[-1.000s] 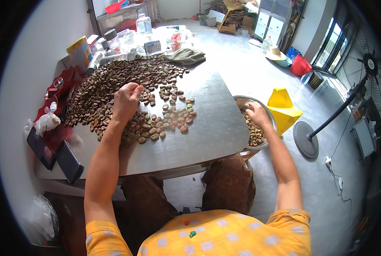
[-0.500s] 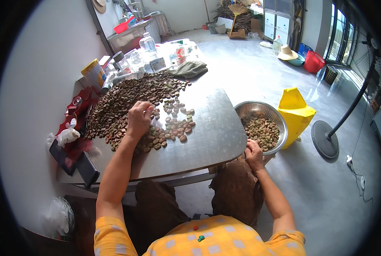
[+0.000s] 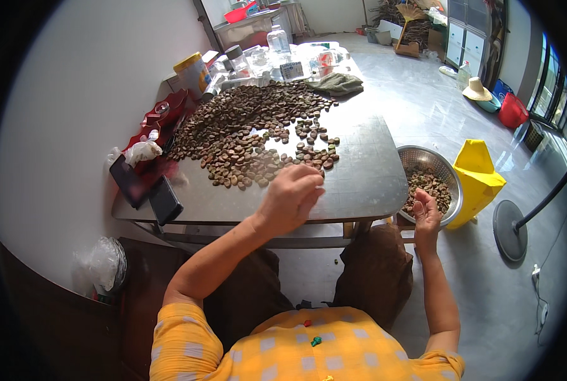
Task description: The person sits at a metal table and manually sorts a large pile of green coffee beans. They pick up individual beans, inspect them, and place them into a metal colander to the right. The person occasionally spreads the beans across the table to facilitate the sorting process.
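A heap of brown and greenish broad beans covers much of the metal-topped table, with a looser scatter along its near side. My left hand hovers over the table's near edge, fingers curled together; what they hold, if anything, is hidden. At the right, a perforated metal colander contains more broad beans. My right hand is raised at the colander's near rim, its fingers pointing up and partly apart, with no bean visible in it.
Clear bottles and a grey-green cloth occupy the table's far end. Two dark phones lie at its left edge beside a red tray. A yellow container stands behind the colander, near a fan base.
My left hand has come away from the bean heap, toward me and to the right. My right hand has lifted beside the colander, its fingers now upright. The whole view has shifted.
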`<state>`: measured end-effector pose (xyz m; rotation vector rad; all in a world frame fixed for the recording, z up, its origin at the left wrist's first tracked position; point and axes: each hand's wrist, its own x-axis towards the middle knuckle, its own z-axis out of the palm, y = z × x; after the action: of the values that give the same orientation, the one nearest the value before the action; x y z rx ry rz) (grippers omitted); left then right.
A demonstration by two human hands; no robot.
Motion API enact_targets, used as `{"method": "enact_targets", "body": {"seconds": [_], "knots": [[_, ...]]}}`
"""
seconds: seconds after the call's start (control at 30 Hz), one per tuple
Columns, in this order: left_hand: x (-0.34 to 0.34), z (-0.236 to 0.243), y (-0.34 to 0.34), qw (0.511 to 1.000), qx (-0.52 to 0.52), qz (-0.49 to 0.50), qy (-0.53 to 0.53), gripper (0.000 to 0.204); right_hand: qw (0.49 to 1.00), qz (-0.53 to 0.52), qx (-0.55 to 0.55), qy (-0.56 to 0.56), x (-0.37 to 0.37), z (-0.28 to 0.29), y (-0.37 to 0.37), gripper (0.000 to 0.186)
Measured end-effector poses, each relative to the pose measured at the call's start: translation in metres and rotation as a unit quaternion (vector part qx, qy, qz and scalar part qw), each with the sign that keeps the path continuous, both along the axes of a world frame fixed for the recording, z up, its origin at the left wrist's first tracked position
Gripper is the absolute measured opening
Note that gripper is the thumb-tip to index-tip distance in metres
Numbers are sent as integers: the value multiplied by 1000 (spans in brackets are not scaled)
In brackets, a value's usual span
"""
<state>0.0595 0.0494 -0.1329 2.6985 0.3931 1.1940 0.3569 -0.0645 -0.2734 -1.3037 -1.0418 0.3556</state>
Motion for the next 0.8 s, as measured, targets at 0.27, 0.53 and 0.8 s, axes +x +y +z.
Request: {"method": "enact_targets", "body": {"seconds": [0.27, 0.53, 0.8], "knots": [[26, -73, -71, 971, 3, -210, 110, 19, 935, 107, 6, -339, -62, 108, 22, 60], [-24, -134, -32, 960, -81, -176, 201, 8, 765, 167, -283, -554, -101, 139, 99, 88], [-45, -118, -9, 921, -236, -82, 299, 18, 783, 166, -269, -536, -169, 123, 205, 79]]}}
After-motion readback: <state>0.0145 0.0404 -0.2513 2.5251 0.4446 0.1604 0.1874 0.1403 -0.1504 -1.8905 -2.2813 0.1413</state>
